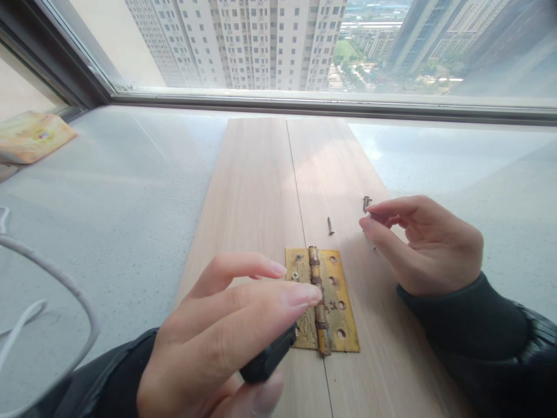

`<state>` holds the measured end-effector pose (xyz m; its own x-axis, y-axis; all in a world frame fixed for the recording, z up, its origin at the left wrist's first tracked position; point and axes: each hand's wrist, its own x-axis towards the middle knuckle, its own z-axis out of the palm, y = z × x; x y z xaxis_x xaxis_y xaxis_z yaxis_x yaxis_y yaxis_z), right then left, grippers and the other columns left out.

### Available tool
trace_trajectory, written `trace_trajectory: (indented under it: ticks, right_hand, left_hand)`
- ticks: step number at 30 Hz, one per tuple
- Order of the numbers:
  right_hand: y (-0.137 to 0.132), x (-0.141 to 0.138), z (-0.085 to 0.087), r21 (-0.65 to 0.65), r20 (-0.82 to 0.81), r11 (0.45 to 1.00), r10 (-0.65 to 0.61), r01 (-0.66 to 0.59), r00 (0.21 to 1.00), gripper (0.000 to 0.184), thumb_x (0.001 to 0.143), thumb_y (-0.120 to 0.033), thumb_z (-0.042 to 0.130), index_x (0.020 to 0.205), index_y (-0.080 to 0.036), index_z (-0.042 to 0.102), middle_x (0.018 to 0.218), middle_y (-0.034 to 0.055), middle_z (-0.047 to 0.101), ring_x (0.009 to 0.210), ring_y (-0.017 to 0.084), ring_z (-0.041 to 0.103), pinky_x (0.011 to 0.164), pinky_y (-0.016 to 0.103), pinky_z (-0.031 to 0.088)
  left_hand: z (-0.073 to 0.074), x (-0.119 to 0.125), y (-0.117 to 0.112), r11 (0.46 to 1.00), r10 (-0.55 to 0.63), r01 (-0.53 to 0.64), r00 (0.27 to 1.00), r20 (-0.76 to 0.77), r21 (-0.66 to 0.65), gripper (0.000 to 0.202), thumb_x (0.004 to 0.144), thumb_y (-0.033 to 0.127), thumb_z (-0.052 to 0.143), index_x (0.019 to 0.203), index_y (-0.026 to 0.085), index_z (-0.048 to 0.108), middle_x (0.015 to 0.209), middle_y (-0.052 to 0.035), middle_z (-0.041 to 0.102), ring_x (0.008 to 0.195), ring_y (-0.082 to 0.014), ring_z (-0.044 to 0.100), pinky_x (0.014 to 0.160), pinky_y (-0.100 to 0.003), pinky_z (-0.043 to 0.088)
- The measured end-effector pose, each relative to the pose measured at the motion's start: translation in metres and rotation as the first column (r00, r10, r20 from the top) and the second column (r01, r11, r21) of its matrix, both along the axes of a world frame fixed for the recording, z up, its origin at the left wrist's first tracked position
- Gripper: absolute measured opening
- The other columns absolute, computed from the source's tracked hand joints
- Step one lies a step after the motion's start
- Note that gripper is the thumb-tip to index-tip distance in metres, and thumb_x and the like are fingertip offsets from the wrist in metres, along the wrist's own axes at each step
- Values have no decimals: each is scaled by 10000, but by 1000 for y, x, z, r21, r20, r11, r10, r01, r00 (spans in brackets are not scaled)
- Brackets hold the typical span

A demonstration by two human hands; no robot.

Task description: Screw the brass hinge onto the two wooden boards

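Note:
My left hand (221, 331) is closed round a black, faceted tool handle (267, 354); the rest of the tool is hidden behind the fingers. Just beyond it, a worn brass hinge (343, 307) lies flat across the seam between two boards. Screw heads sit in two upper holes of its left leaf, while the right leaf's holes show no screws. To the right, my right hand (418, 244) pinches a small screw between thumb and forefinger, mostly covered by the fingertips. A loose screw (330, 225) lies above the hinge, and a few more screws (366, 203) lie beside the right fingertips.
Two pale wood boards (256, 174) lie side by side on a speckled white sill (143, 197). A window frame (304, 106) runs along the back. White cable (82, 296) loops at the left, and a yellowish packet (37, 136) lies in the far left corner.

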<state>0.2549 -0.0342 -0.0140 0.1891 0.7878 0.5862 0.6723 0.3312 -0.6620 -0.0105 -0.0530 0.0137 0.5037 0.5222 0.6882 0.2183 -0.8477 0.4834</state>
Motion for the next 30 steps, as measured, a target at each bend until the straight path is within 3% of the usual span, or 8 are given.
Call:
trace_trajectory:
  ticks: [3, 6, 9, 14, 20, 23, 27, 30]
  right_hand:
    - [0, -3, 1, -5, -37, 1000, -14, 14, 999, 118, 730, -196, 736, 832, -226, 686, 734, 7, 670, 647, 149, 582, 633, 359, 489]
    - [-1, -4, 2, -15, -44, 1000, -22, 21, 999, 119, 726, -198, 739, 831, -227, 689, 733, 4, 671, 648, 146, 582, 626, 352, 481]
    - [-1, -4, 2, -19, -47, 1000, -25, 25, 999, 120, 724, -199, 741, 827, -231, 688, 722, -4, 668, 661, 145, 592, 632, 346, 483]
    - [-2, -5, 4, -30, -63, 999, -20, 18, 998, 132, 718, -181, 744, 822, -238, 686, 721, -8, 668, 659, 144, 590, 622, 344, 481]
    - [-3, -8, 5, -51, -104, 999, -16, 11, 994, 123, 720, -182, 739, 811, -243, 683, 698, -16, 661, 643, 145, 587, 583, 337, 467]
    - [-3, -8, 5, -54, -108, 998, -21, 15, 994, 118, 719, -187, 743, 806, -238, 683, 693, -17, 660, 638, 138, 587, 574, 327, 465]
    - [-3, -7, 5, -56, -102, 998, -20, 15, 995, 111, 724, -187, 737, 805, -234, 679, 680, -20, 655, 624, 128, 581, 567, 315, 465]
    - [-3, -7, 5, -56, -105, 998, -18, 12, 994, 110, 722, -186, 736, 807, -230, 682, 677, -18, 655, 611, 129, 579, 556, 316, 462]
  left_hand:
    - [1, 0, -3, 992, 115, -111, 991, -66, 61, 253, 980, 408, 497, 1124, 206, 544, 893, 20, 769, 869, -119, 720, 864, -297, 614]
    - [2, 0, -2, 991, 97, -89, 992, -76, 97, 308, 922, 452, 588, 1047, 171, 565, 855, 28, 761, 796, -89, 716, 873, -251, 613]
    - [2, 0, -3, 991, 110, -103, 991, -77, 84, 330, 943, 441, 555, 1144, 179, 557, 865, 9, 768, 879, -111, 710, 845, -246, 616]
    - [2, -1, -8, 997, 77, -78, 985, -152, -1, 447, 1016, 385, 403, 1423, 203, 381, 966, -18, 776, 964, -119, 707, 899, -285, 608]
    - [3, -5, -3, 995, 7, 12, 983, -185, 104, 184, 955, 334, 567, 1101, 224, 553, 1026, 38, 771, 1024, -91, 693, 932, -243, 604]
    - [3, -2, -4, 998, 19, -11, 992, -123, 66, 285, 945, 385, 576, 1149, 191, 531, 994, 21, 770, 951, -93, 715, 906, -258, 624]
    - [3, 4, -7, 993, 80, -84, 995, 59, 79, 260, 972, 268, 538, 1229, 281, 502, 876, 33, 732, 865, -108, 739, 791, -306, 657]
    - [2, 2, -6, 996, 7, -6, 1000, -8, 89, 254, 965, 292, 550, 1208, 236, 503, 903, 5, 746, 884, -130, 743, 815, -312, 660]
